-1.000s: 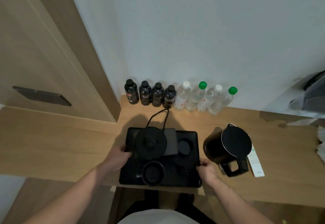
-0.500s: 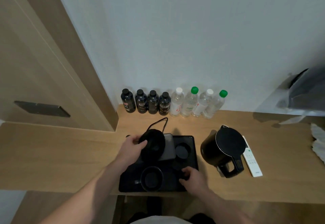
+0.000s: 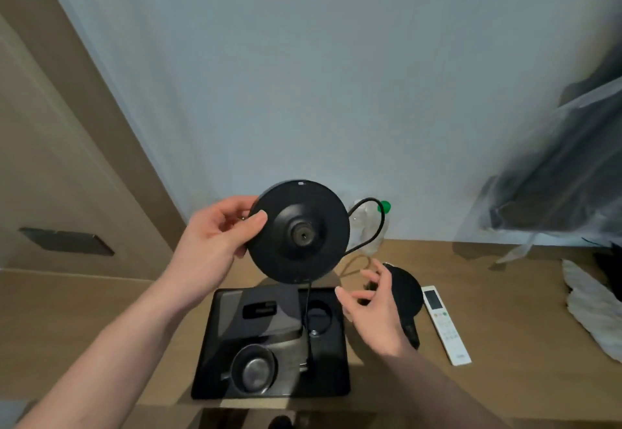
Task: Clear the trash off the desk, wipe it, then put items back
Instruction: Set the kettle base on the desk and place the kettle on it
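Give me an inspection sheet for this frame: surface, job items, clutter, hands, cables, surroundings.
Surface: wooden desk, no trash seen.
Job's things: kettle base lifted above black tray; cup on the tray; kettle and remote right of it.
Clutter: white cloth at right edge.
Grippers: left hand holds the base by its rim; right hand open, empty.
Cables: cord loops from the base, hangs over the tray.
Surroundings: white wall, wooden panel left, green-capped bottle behind.
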